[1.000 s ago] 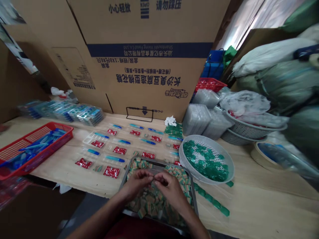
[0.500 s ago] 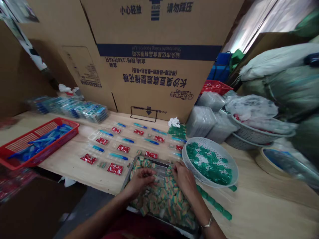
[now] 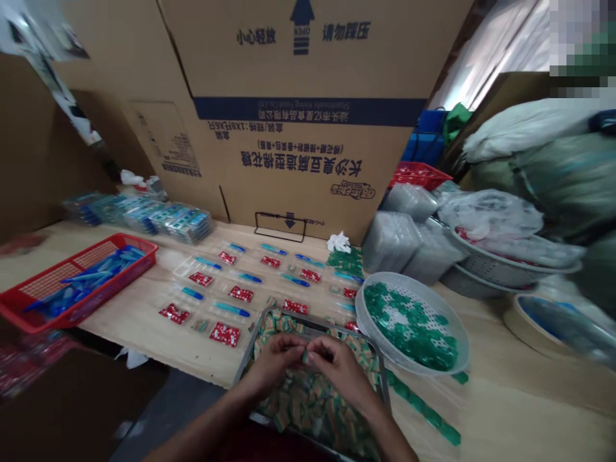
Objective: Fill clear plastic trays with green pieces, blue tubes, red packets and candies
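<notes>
My left hand [image 3: 275, 360] and my right hand [image 3: 337, 369] meet fingertip to fingertip above a metal tray [image 3: 384, 378]. Between their pinched fingers is a small greenish candy piece [image 3: 305, 359], mostly covered by the fingertips. Heaped in the tray are small striped candy pieces [image 3: 289, 407] in green and tan. Just behind the tray, clear plastic blister trays lie in rows, holding blue pens [image 3: 232, 309], red packets with white marks [image 3: 224, 333] and a few striped pieces. To the right of my right hand stands a round white basket [image 3: 461, 333] with green wrapped pieces [image 3: 409, 327].
A red basket [image 3: 139, 253] of blue pens stands at the left. Stacked blister packs [image 3: 187, 221] lie behind it. A large cardboard carton [image 3: 298, 147] rises at the back. Clear plastic trays [image 3: 392, 240] and grey baskets [image 3: 500, 260] fill the right. A green strip [image 3: 423, 407] lies beside the tray.
My right hand has moved left from the tray's right back corner to meet my left hand. Both now pinch a small piece together. The view has shifted slightly.
</notes>
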Demonstrator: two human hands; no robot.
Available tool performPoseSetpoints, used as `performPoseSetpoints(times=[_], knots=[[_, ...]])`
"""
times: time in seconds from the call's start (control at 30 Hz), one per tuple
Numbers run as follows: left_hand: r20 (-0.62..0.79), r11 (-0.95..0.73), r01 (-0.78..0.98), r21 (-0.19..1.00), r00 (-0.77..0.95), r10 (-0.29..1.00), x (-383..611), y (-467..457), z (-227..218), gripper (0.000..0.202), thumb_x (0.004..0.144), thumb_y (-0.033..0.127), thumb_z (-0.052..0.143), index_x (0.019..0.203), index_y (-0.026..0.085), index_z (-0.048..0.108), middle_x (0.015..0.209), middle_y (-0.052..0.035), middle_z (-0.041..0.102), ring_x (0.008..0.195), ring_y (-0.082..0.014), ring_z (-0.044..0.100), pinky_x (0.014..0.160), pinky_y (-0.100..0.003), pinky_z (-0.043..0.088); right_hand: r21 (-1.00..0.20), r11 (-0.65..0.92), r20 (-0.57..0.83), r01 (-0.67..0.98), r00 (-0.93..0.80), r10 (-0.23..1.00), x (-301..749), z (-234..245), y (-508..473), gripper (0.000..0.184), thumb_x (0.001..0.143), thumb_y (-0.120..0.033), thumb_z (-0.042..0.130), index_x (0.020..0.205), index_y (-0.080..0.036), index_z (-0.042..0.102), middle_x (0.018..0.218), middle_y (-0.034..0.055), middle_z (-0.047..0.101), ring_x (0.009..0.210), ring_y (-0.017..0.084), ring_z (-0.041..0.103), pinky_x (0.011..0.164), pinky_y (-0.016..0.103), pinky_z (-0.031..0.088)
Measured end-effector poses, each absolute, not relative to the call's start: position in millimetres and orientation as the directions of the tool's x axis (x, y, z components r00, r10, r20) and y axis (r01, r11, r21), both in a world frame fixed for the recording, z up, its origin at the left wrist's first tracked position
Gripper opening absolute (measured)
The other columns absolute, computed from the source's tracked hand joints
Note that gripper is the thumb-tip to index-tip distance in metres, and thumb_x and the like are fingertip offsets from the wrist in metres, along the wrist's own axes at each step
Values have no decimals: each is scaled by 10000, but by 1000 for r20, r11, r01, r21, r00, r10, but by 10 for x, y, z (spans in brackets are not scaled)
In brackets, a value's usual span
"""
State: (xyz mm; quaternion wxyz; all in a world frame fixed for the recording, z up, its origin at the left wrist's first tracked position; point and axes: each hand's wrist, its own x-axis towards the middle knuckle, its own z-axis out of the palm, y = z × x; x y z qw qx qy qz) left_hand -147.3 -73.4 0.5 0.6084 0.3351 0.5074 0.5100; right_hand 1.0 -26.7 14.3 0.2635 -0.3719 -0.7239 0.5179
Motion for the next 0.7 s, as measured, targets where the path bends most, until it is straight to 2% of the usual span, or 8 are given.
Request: performPoseSetpoints(times=[0.13, 0.2, 0.27, 0.37, 0.5, 0.53, 0.6, 0.7], knots=[[-262, 235, -312, 921, -49, 964, -1531, -747, 44, 249, 519, 260, 777, 727, 172, 670, 679, -5, 613, 611, -120, 546, 634, -252, 431, -931, 269, 95, 249, -546, 833, -17, 43, -287, 118, 777, -272, 517, 790, -183, 593, 792, 37, 608, 738, 174, 576, 669, 268, 448], [-284, 227, -376, 898, -103, 953, -1515, -746, 39, 298, 486, 225, 777, 756, 191, 656, 668, 9, 586, 572, -114, 536, 609, -259, 442, -945, 243, 88, 218, -547, 832, -25, -12, -286, 162, 801, -318, 516, 865, -187, 588, 823, 45, 623, 766, 183, 593, 688, 274, 465], [-292, 222, -383, 897, -134, 947, -1470, -746, 14, 323, 498, 226, 752, 799, 195, 639, 649, 9, 574, 520, -110, 523, 567, -264, 452, -957, 206, 65, 202, -547, 835, -45, -60, -287, 198, 803, -370, 528, 853, -187, 587, 787, 42, 627, 735, 183, 603, 668, 269, 476], [-234, 216, -112, 970, -191, 953, -1486, -735, -10, 234, 563, 221, 689, 782, 168, 628, 627, -22, 602, 508, -129, 545, 544, -272, 473, -966, 171, 50, 193, -512, 857, -84, -111, -307, 251, 773, -427, 559, 785, -179, 594, 726, 42, 626, 684, 185, 609, 634, 265, 486], [-115, 196, 217, 956, -339, 934, -2069, -601, 89, 206, 571, 125, 640, 775, 153, 634, 695, -33, 628, 607, -155, 578, 579, -268, 486, -969, 136, 22, 208, -474, 880, -6, -167, -319, 308, 758, -465, 570, 876, -184, 622, 789, 54, 658, 738, 195, 629, 659, 261, 504], [-66, 199, 301, 933, -399, 915, -2310, -546, 129, 201, 589, 94, 598, 778, 152, 633, 707, -32, 620, 638, -157, 574, 617, -278, 486, -965, 137, 20, 223, -457, 889, 52, -187, -301, 317, 750, -473, 575, 882, -189, 628, 787, 51, 660, 740, 195, 630, 656, 257, 506], [117, 240, 569, 787, -519, 847, -2801, -434, 199, 212, 637, 51, 512, 780, 156, 627, 776, -42, 611, 773, -177, 569, 757, -319, 474, -956, 140, 20, 258, -416, 909, 195, -231, -238, 323, 732, -491, 583, 850, -196, 641, 757, 45, 659, 714, 193, 628, 628, 249, 509], [205, 285, 736, 613, -498, 843, -3305, -308, 234, 247, 629, -20, 454, 701, 151, 617, 804, -69, 602, 881, -204, 552, 869, -358, 426, -944, 137, 8, 301, -394, 919, 391, -272, -139, 311, 720, -498, 585, 792, -201, 646, 741, 46, 664, 697, 196, 626, 605, 248, 510]])
